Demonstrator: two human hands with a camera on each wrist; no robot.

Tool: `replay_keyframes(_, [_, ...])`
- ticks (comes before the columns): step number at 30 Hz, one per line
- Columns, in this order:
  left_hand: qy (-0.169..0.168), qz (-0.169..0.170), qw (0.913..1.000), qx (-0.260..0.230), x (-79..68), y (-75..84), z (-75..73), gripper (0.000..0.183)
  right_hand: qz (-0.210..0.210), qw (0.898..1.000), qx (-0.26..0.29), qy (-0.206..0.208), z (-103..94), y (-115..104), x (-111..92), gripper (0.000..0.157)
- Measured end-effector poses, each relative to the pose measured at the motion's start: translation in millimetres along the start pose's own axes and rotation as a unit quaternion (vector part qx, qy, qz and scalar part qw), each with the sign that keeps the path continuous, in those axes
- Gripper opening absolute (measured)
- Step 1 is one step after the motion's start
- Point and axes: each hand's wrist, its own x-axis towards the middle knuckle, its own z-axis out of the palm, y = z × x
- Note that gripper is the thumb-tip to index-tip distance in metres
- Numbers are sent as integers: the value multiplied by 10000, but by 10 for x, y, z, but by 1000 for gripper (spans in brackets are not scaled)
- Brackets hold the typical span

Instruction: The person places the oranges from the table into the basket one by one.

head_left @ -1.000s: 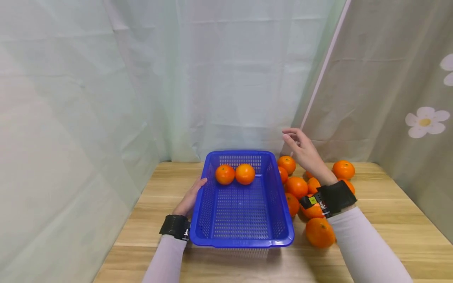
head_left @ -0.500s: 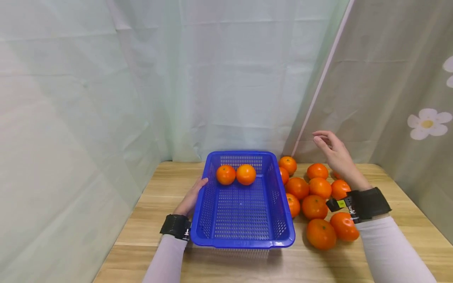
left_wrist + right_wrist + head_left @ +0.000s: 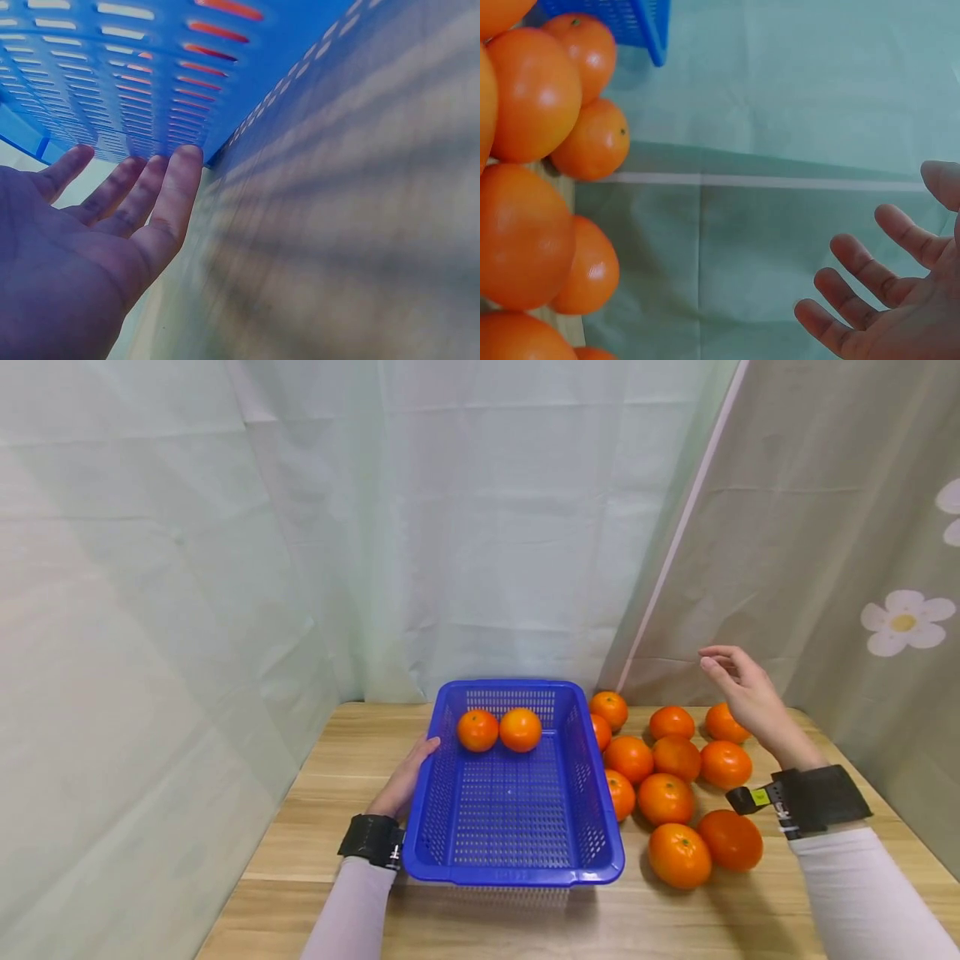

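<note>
A blue perforated plastic basket (image 3: 510, 875) stands on the wooden table with two mandarin oranges (image 3: 477, 730) side by side near its far end. At its left side is my left hand (image 3: 401, 783), thumb over the rim. The left wrist view shows the fingers of this left hand (image 3: 97, 247) fairly straight and spread, tips at the slotted outer wall. My right hand (image 3: 753, 693) hovers above the far right of the table, beside a mandarin orange (image 3: 724, 724) that it partly covers. The right wrist view has the right hand (image 3: 900, 300) with loosely bent, parted fingers and nothing in it.
Several more mandarin oranges (image 3: 666, 799) lie grouped on the table (image 3: 300, 835) right of the basket. Pale curtains (image 3: 495, 527) hang close behind the table and along both sides. A black band (image 3: 821, 797) is strapped round the right wrist.
My right hand has moved right, from above the basket's far right corner to over the table's far right, uncovering several mandarin oranges. The left hand and basket stay in place.
</note>
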Motion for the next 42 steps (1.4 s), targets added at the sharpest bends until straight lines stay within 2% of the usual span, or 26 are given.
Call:
replay_keyframes(7, [-82,-61,9998,185,-85,117,61,61,3,9993,-334,-152,-40,127,-32,50])
replay_keyframes(15, [-231,-10,9996,156,-77,105,64,63,-463,9939,-983,-184,-72,411,-147,39])
replay_keyframes(22, [-249,-20,9996,112,-76,97,65,62,-362,9832,-1570,-858,-126,685,-241,40])
replay_keyframes(28, [-105,-59,9998,178,-84,120,68,60,-501,9810,-1589,-998,-113,845,-284,36])
replay_keyframes(35, [-95,-22,9997,218,-98,125,75,62,-388,9754,-1581,-1488,-53,1003,-315,50])
replay_keyframes(42, [84,-50,9998,200,-86,119,84,62,-657,9686,-1529,-1849,-12,1214,-359,66])
